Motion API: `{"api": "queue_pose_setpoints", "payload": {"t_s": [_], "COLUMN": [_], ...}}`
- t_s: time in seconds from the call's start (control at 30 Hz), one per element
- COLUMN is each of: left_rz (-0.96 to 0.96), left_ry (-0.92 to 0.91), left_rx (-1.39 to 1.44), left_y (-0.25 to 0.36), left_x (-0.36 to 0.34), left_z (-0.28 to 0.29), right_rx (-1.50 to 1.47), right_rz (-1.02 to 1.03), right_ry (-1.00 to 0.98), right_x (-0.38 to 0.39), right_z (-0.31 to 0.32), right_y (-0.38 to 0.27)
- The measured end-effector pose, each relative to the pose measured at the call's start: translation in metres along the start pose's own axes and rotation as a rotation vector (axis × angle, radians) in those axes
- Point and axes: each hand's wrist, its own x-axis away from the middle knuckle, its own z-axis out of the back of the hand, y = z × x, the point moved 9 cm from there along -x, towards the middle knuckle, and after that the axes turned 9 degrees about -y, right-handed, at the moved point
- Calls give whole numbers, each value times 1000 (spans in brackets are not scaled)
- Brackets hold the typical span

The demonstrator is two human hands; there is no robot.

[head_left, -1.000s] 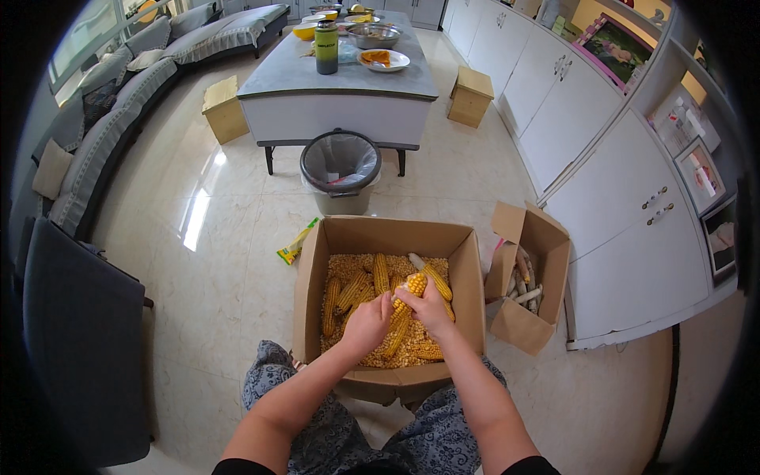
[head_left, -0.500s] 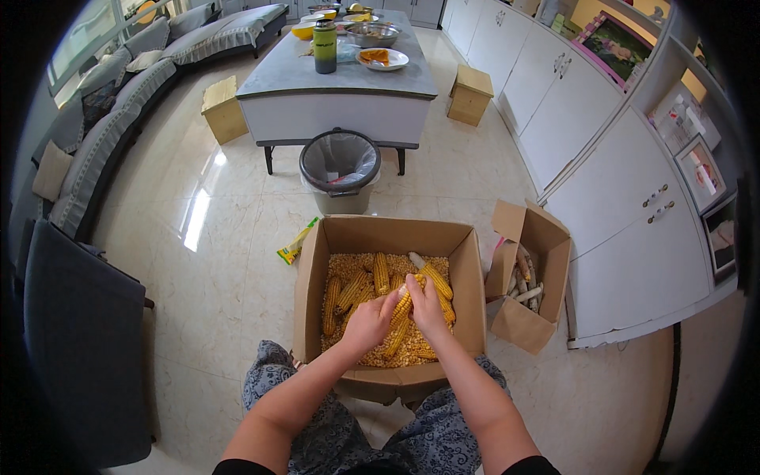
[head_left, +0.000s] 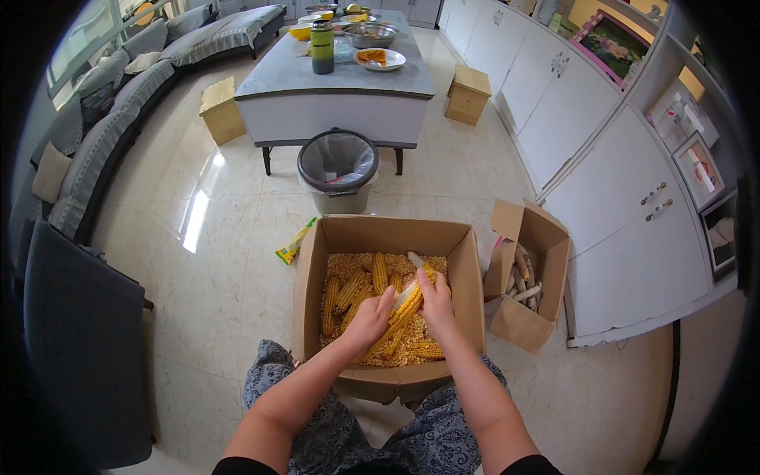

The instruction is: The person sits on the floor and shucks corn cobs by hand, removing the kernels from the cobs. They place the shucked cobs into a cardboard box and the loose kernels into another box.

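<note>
A large cardboard box [head_left: 468, 317] stands between my legs, holding loose yellow kernels [head_left: 431, 356] and several corn ears [head_left: 332, 305]. Over it, an ear [head_left: 404, 310] is held in both hands, tilted up to the right, with a pale, kernel-free strip along its upper left side. My left hand [head_left: 372, 317] is closed at its lower left part, thumb raised beside it. The fingers of my right hand [head_left: 437, 305] are wrapped round its upper part, thumb on top. The ear's ends are partly hidden by my hands.
A smaller box [head_left: 530, 332] with pale cobs stands right, a yellow-green packet [head_left: 293, 245] left. Ahead are a lined bin [head_left: 336, 178] and a table [head_left: 281, 75] with dishes and a bottle, flanked by wooden stools [head_left: 467, 99]. A sofa, dark chair [head_left: 83, 340] and white cabinets line the sides.
The held ear has turned, so more of its pale, bare strip shows. My right hand has shifted slightly right and down; my left hand has moved only a little.
</note>
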Motion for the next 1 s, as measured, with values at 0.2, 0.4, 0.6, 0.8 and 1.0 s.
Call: {"api": "queue_pose_setpoints", "payload": {"t_s": [0.2,0.4,0.6,0.8,1.0], "left_rz": [-109,-82,-98,-157,-48], "left_ry": [-34,140,197,382,297], "left_rx": [-284,-210,-192,-330,-587], "left_y": [19,12,13,15,25], "left_x": [3,3,3,9,14], "left_z": [-10,5,11,21,10], "right_rx": [-75,45,-135,-178,-71], "right_rz": [35,69,46,61,103], "right_ry": [14,-73,-160,-211,-73], "right_x": [-4,0,0,0,0], "right_z": [12,2,-5,-11,-4], "right_y": [1,0,-1,-8,-4]}}
